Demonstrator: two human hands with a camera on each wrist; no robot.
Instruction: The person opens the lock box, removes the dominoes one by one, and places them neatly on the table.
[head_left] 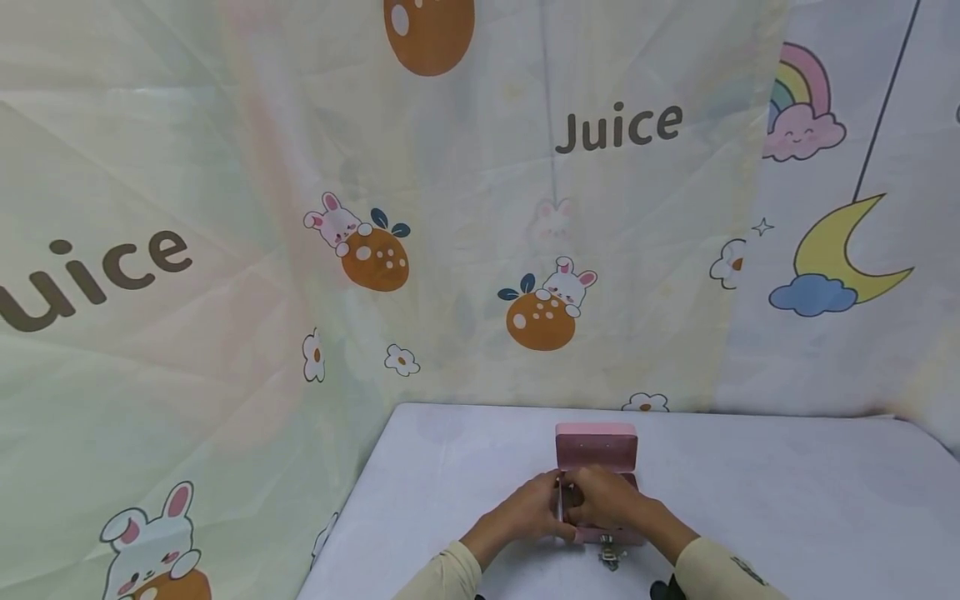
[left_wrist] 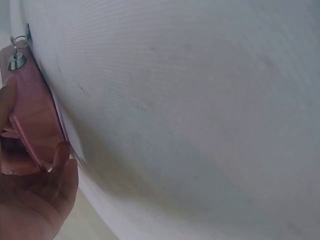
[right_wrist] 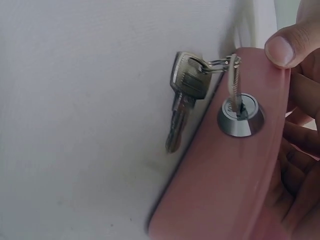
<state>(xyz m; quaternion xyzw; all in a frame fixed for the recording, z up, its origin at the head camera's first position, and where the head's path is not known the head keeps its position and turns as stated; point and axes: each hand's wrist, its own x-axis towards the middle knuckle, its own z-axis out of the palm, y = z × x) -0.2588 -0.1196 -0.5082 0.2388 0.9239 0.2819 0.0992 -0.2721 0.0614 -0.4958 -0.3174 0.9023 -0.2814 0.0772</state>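
Note:
A pink metal cash box (head_left: 626, 536) stands on the table with its lid (head_left: 597, 447) raised at the back. My left hand (head_left: 531, 507) grips the box's left end, thumb at the front edge. My right hand (head_left: 603, 496) reaches inside, close beside the left hand, its fingers bent down in the shadowed interior. I cannot tell whether those fingers hold anything. On the front wall is a round silver lock (right_wrist: 241, 120) with a key in it. A second key (right_wrist: 191, 80) hangs from the same ring, in front of the box.
A white cloth covers the table (head_left: 787, 500), with its back edge behind the box. Printed curtains (head_left: 465, 208) hang behind and to the left. A small dark object (head_left: 663, 590) shows beside the right sleeve (head_left: 720, 571).

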